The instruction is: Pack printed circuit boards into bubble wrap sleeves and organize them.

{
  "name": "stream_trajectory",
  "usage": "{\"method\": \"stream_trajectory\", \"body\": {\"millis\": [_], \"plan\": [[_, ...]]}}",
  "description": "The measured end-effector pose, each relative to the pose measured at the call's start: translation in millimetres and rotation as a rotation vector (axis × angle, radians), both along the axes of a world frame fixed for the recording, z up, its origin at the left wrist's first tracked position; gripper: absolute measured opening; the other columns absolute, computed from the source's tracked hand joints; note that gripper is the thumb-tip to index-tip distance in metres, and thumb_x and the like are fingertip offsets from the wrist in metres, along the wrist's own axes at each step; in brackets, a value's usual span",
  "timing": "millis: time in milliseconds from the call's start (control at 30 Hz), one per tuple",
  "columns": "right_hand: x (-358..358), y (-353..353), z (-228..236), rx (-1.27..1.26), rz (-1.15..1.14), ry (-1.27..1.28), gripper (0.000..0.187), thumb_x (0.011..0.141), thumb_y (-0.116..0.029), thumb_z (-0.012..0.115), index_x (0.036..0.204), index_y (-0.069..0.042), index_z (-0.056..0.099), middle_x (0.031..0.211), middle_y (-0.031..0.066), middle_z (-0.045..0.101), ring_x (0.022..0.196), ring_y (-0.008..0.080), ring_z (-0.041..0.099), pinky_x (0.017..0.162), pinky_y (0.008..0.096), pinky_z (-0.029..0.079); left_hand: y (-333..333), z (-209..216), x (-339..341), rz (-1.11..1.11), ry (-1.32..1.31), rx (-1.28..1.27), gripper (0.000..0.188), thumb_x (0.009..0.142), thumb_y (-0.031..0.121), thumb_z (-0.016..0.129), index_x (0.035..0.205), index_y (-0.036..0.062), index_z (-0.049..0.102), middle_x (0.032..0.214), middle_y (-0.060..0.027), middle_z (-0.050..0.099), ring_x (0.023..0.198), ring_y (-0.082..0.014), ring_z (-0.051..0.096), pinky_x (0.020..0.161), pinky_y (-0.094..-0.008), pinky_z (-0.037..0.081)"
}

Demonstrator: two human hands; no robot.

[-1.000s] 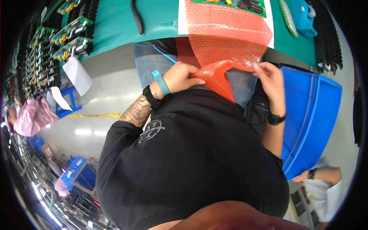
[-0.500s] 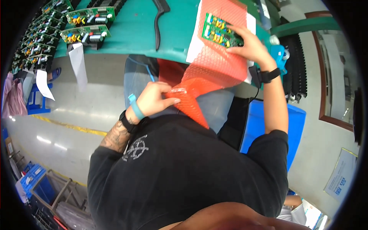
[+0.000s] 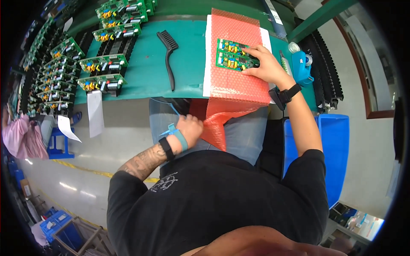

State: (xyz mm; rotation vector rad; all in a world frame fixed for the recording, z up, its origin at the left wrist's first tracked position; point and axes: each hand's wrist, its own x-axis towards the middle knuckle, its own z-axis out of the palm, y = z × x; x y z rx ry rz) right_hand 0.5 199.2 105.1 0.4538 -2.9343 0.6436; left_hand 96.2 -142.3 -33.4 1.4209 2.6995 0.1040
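On the bench, a green circuit board [image 3: 229, 56] with yellow, blue and white parts lies flat on a long sheet of red bubble wrap [image 3: 232, 87]. My right hand [image 3: 265, 65] grips the board's right end, thumb at the near edge and fingers at the far edge. The wrap hangs over the bench's front edge and bunches above my lap. My left hand [image 3: 190, 129] is closed in a fist at the hanging wrap's left edge; its fingertips are partly hidden. White paper [image 3: 208, 64] shows from under the wrap.
A black brush [image 3: 169, 59] lies left of the wrap on the green mat [image 3: 145, 68]. Several circuit boards [image 3: 102, 82] stand in black racks at the left. A blue tape dispenser [image 3: 302, 68] sits at the right, above a blue bin [image 3: 335, 158] beside me.
The view has shifted, showing more of the bench. My left hand has gone from a pinch on the wrap to a closed fist at its edge. My right hand stays on the circuit board.
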Motion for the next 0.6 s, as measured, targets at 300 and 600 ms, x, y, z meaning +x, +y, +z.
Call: {"method": "stream_trajectory", "body": {"millis": [300, 600], "plan": [[17, -3, -6, -0.111, -0.082, -0.001, 0.074, 0.07, -0.026, 0.094, 0.135, -0.004, 0.068, 0.129, 0.017, 0.061, 0.124, 0.0338, 0.058, 0.108, 0.0405, 0.048, 70, 108, -73, -0.063, 0.102, 0.621, 0.019, 0.09, 0.015, 0.07, 0.105, 0.004, 0.071, 0.108, -0.0135, 0.07, 0.108, -0.0351, 0.065, 0.091, -0.0548, 0.051], [22, 24, 28, -0.176, -0.128, 0.009, 0.068, 0.068, -0.019, 0.094, 0.13, -0.004, 0.071, 0.13, 0.0136, 0.063, 0.125, 0.0315, 0.059, 0.106, 0.0383, 0.049, 45, 100, -38, -0.066, -0.01, 0.532, 0.041, 0.089, 0.021, 0.074, 0.126, 0.0054, 0.068, 0.126, -0.0177, 0.066, 0.126, -0.0376, 0.059, 0.108, -0.0553, 0.044]]}}
